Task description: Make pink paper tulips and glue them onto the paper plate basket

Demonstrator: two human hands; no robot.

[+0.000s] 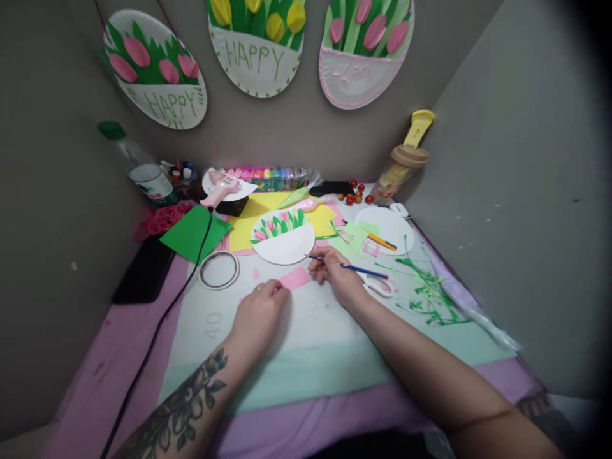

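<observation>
A blue pencil (363,270) lies across the fingers of my right hand (335,274), whose fingers are closed on it. My left hand (262,305) rests on the mat with curled fingers, at the left end of a pink paper strip (295,278); what its fingertips press or hold is hidden. Just beyond both hands is a small paper plate craft (285,247) with green leaves and pink tulips. A small pink paper piece (256,273) sits above my left hand. White-handled scissors (380,285) lie beside my right wrist, partly under the pencil.
Green scraps (430,290) are scattered at the right, near a white plate (389,226). Tape rolls (235,271), green paper (191,234), a glue gun (222,190) with a black cord and a bottle (148,178) stand or lie left. Decorated plates (258,67) hang behind.
</observation>
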